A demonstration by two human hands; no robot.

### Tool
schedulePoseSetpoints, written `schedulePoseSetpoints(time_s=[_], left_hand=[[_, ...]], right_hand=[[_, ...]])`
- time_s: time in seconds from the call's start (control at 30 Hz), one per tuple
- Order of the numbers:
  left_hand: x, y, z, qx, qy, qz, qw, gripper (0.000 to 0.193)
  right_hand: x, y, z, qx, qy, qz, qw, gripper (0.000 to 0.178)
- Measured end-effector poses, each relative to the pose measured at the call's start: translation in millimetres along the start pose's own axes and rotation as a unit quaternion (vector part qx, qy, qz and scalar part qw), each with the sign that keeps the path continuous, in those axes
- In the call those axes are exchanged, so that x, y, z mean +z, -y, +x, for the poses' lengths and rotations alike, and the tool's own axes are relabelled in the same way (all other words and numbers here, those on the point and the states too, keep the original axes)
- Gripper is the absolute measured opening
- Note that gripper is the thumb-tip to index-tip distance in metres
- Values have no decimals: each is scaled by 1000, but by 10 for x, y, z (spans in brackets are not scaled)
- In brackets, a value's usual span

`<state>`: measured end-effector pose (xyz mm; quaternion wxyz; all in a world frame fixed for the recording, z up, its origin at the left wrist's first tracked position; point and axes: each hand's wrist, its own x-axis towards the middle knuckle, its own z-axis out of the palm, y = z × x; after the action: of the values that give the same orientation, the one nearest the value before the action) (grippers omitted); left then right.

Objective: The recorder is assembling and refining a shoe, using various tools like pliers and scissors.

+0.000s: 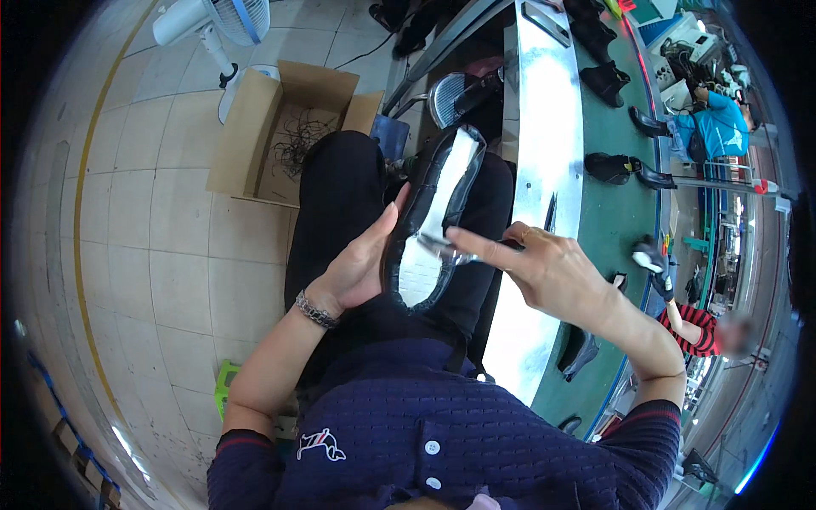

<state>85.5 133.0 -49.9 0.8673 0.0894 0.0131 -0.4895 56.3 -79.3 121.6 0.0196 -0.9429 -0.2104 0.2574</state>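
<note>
A black shoe upper (421,272) rests over my lap with its underside up, showing a white insole board and the black leather folded in around its edge. Its heel end lies nearer me and the toe points away. My left hand (361,259) grips it by its left side, thumb along the edge. In my right hand (544,263) is a small shiny metal tool (455,252), its index finger stretched along it. The tool meets the underside near the middle of the shoe. Its working end is blurred, so its exact kind cannot be made out.
At the left stands an open cardboard box (242,144) with thin dark strands inside. A white fan (208,30) is beyond it. To my right run a metal ledge (544,110) and a green conveyor (608,217) carrying several dark shoes. Two people work across it.
</note>
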Motion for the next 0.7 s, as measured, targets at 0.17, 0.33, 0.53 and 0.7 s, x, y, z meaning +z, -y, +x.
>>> schedulePoseSetpoints(time_s=[0.17,0.33,0.53,0.7], left_hand=[[128,62,-15,0,-49,31,998,59],[230,81,14,37,-92,156,983,72],[184,150,12,105,-146,265,947,72],[186,-21,26,52,-85,255,962,85]], right_hand=[[171,115,31,-69,-88,-204,972,91],[146,27,37,-46,11,-28,998,76],[-400,165,98,-46,35,53,997,66],[-71,104,355,3,7,31,999,68]])
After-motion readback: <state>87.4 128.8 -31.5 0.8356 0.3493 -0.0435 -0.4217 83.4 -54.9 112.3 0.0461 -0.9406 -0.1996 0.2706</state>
